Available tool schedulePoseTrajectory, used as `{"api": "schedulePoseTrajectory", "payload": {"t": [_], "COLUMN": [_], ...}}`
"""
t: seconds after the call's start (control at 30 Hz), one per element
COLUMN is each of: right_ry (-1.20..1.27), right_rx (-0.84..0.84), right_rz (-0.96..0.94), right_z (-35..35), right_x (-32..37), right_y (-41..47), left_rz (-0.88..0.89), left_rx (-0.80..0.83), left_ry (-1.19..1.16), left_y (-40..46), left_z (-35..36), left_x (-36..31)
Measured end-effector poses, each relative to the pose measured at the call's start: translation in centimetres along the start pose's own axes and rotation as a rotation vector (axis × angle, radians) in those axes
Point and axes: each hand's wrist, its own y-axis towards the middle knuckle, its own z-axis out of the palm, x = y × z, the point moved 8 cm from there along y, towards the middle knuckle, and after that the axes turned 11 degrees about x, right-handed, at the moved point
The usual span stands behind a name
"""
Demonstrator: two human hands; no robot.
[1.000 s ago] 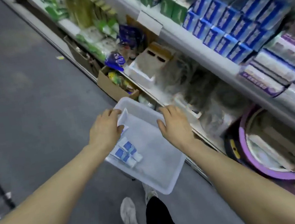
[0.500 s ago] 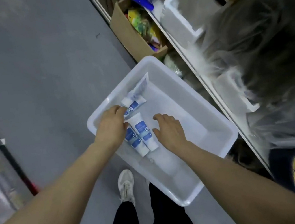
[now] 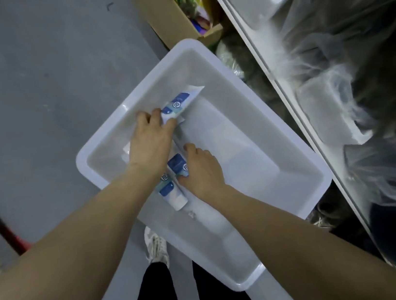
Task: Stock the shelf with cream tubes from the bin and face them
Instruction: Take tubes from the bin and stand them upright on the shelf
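Note:
A white plastic bin (image 3: 259,121) sits on the floor beside the shelf. Inside it lie white cream tubes with blue labels. My left hand (image 3: 150,143) reaches into the bin's far left corner and grips one tube (image 3: 180,102) by its lower end. My right hand (image 3: 201,172) is lower in the bin, its fingers curled round a second tube (image 3: 178,164). A third tube (image 3: 171,191) lies loose next to my right hand, cap pointing toward me.
The white bottom shelf edge (image 3: 285,91) runs along the right, with plastic-wrapped goods above it. A cardboard box (image 3: 172,13) of colourful items stands just beyond the bin. Grey floor spreads to the left. My shoe (image 3: 156,247) and dark trouser legs are below the bin.
The view has tipped down from the shelves to the bin. Both hands went from the bin's rim into it and closed on tubes; the left hand shifted farther toward the corner.

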Motion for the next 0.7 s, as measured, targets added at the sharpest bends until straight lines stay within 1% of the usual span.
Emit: {"api": "schedulePoseTrajectory", "payload": {"t": [0.1, 0.2, 0.33, 0.43, 0.53, 0.6, 0.67, 0.7], "right_ry": [-0.102, -0.094, 0.12, 0.257, 0.347, 0.422, 0.513, 0.559], "right_rx": [-0.011, 0.01, 0.051, 0.08, 0.04, 0.003, -0.033, -0.053], "right_rz": [0.029, 0.099, 0.195, 0.204, 0.171, 0.183, 0.204, 0.207], "right_z": [-1.0, -2.3, -4.1, -5.3, -7.1, -8.5, -10.0, -10.8], "right_x": [-1.9, -4.7, -7.5, -7.5, -6.2, -5.4, -4.6, -4.1], "right_y": [-0.4, -1.5, -4.3, -6.9, -9.6, -11.7, -14.0, -15.3], "left_rz": [-0.024, -0.06, -0.105, -0.136, -0.215, -0.265, -0.289, -0.284], "left_rx": [0.003, 0.063, 0.179, 0.25, 0.339, 0.384, 0.391, 0.369], "left_ry": [0.004, -0.096, -0.373, -0.527, -0.572, -0.586, -0.624, -0.631], "left_y": [0.5, 0.2, -1.8, -4.0, -6.4, -7.9, -9.5, -10.4], "left_z": [-0.7, -0.8, -0.1, -0.8, -2.1, -3.4, -5.6, -7.0], "left_x": [-0.1, -0.1, -0.6, -1.6, -2.1, -2.1, -2.4, -2.6]}}
